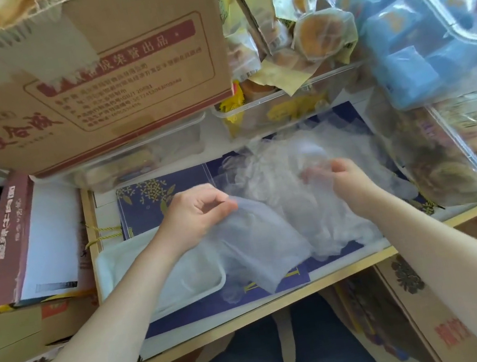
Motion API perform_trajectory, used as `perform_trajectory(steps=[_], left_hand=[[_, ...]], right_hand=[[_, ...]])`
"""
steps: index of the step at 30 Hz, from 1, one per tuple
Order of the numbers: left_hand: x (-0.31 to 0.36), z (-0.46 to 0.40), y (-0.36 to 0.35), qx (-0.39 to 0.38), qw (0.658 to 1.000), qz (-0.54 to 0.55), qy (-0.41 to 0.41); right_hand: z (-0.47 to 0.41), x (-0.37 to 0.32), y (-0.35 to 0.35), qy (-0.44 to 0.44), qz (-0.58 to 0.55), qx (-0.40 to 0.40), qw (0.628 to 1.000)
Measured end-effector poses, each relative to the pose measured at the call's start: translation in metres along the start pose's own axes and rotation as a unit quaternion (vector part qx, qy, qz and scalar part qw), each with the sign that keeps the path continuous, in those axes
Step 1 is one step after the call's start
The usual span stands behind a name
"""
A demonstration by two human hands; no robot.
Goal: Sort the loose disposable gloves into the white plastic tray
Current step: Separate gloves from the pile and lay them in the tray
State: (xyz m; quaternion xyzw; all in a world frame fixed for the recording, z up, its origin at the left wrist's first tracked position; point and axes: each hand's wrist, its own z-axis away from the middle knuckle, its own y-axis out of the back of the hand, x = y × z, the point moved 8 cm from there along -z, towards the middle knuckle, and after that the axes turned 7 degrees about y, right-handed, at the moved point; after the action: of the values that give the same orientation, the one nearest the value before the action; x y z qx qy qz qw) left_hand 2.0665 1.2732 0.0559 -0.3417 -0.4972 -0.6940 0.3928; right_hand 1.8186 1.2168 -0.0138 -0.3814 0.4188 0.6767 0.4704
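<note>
A heap of thin, see-through disposable gloves [291, 165] lies on a dark blue flowered surface in the middle of the head view. My left hand [195, 216] pinches the top edge of one translucent glove [256, 241] that hangs down over the right end of the white plastic tray [112, 265]. The tray sits at the lower left of the blue surface, partly under my left forearm. My right hand [347, 178] pinches another part of the glove heap, its fingertips veiled by the film.
A large cardboard box [87, 79] looms at the upper left. Clear plastic bins [280, 98] with wrapped snacks stand behind and to the right. A maroon box [10, 238] lies at the left. The wooden table edge [282, 296] runs in front.
</note>
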Motion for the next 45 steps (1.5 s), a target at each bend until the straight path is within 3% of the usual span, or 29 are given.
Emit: perform_trajectory(steps=[2,5,6,7,9,11,12,13,14,15,16,17,18,21,25,29,33,38,41,45], left_hand=[[0.021,-0.003,-0.009,-0.014,1.0,0.007,-0.027],[0.039,-0.01,-0.023,-0.036,0.998,0.052,-0.02],[0.045,-0.012,-0.031,-0.053,0.994,0.093,-0.004],[0.051,-0.013,-0.04,-0.076,0.987,0.142,0.016],[0.061,-0.014,-0.059,-0.118,0.964,0.232,0.046],[0.07,-0.013,-0.071,-0.134,0.944,0.296,0.057],[0.072,-0.013,-0.072,-0.121,0.939,0.316,0.062],[0.073,-0.014,-0.071,-0.097,0.937,0.33,0.065],[0.074,-0.015,-0.068,-0.068,0.937,0.337,0.062],[0.074,-0.017,-0.064,-0.039,0.939,0.336,0.057],[0.074,-0.018,-0.06,-0.017,0.942,0.33,0.053],[0.074,-0.019,-0.057,0.0,0.946,0.319,0.052],[0.073,-0.02,-0.054,0.011,0.95,0.306,0.053],[0.066,-0.024,-0.045,0.052,0.965,0.248,0.065],[0.062,-0.028,-0.036,0.08,0.976,0.19,0.063],[0.061,-0.028,-0.029,0.089,0.981,0.163,0.059],[0.048,-0.026,-0.001,0.185,0.968,0.149,0.076],[0.023,-0.013,0.049,0.344,0.919,0.153,0.121],[0.011,-0.013,0.065,0.371,0.908,0.12,0.15],[0.018,-0.023,0.066,0.364,0.915,0.093,0.148]], right_hand=[[0.004,-0.025,-0.002,0.011,-0.138,-0.076,0.987],[0.018,-0.056,-0.01,-0.014,-0.265,-0.196,0.944],[0.024,-0.066,-0.011,0.017,-0.28,-0.229,0.932],[0.028,-0.075,-0.016,0.053,-0.259,-0.244,0.933],[0.028,-0.084,-0.011,0.122,-0.066,-0.221,0.965],[0.027,-0.09,-0.01,0.093,-0.013,-0.203,0.975],[0.023,-0.097,-0.004,0.104,-0.061,-0.216,0.969],[0.022,-0.108,0.012,0.191,0.028,-0.163,0.968],[0.022,-0.109,0.017,0.164,-0.012,-0.174,0.971],[0.024,-0.096,0.018,0.051,-0.115,-0.177,0.976],[0.025,-0.088,0.021,-0.002,-0.188,-0.169,0.968],[0.032,-0.082,0.019,-0.039,-0.163,-0.196,0.966],[0.03,-0.075,0.019,-0.03,-0.144,-0.235,0.961],[0.025,-0.094,0.037,-0.016,-0.265,-0.248,0.932],[0.0,-0.104,0.054,0.031,-0.118,-0.203,0.972],[-0.011,-0.127,0.044,0.107,-0.03,-0.141,0.984],[-0.021,-0.134,0.05,0.13,-0.039,-0.069,0.988],[-0.022,-0.144,0.067,0.168,-0.093,-0.053,0.98],[-0.01,-0.157,0.058,0.199,-0.088,-0.154,0.964],[0.015,-0.17,0.039,0.165,-0.139,-0.295,0.931]])
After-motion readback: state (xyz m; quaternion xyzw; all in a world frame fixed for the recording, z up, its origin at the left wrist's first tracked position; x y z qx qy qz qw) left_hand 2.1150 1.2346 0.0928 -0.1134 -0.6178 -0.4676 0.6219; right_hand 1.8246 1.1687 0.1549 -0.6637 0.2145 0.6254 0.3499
